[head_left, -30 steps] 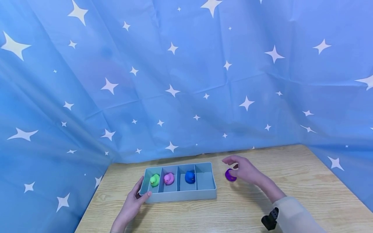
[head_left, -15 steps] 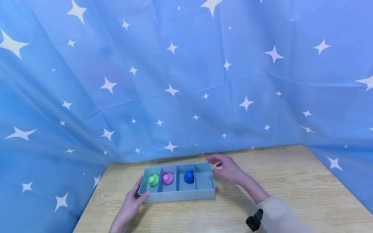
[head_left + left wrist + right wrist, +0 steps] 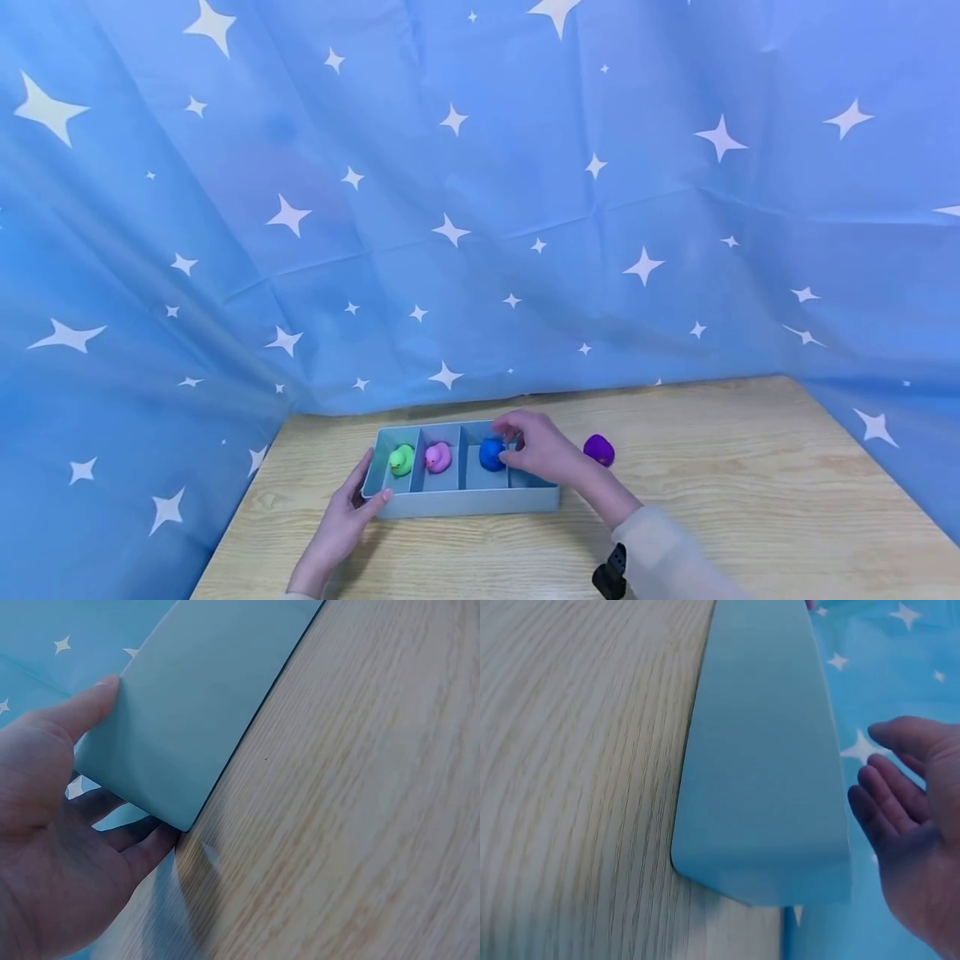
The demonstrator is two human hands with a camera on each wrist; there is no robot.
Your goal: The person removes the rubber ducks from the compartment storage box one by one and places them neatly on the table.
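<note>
A grey-blue divided box (image 3: pixel 468 503) stands on the table, its compartments in a row. From the left they hold a green rubber duck (image 3: pixel 401 460), a pink rubber duck (image 3: pixel 438 457) and a blue rubber duck (image 3: pixel 491 455). My left hand (image 3: pixel 339 523) grips the box's left end, thumb at the front wall and fingers round the side. Over the right part of the box reaches my right hand (image 3: pixel 542 448), fingertips and thumb beside the blue duck. In the right wrist view its thumb and fingers stand apart with nothing visible between them. The rightmost compartment is partly hidden.
A purple rounded toy (image 3: pixel 599 450) lies on the wooden table (image 3: pixel 750 500) just right of the box. A blue curtain with white stars (image 3: pixel 480 208) hangs behind and at the sides of the table.
My right hand has moved left from the purple toy, across the box's right end, to the blue duck. The purple toy remains on the table. My left hand stays on the box.
</note>
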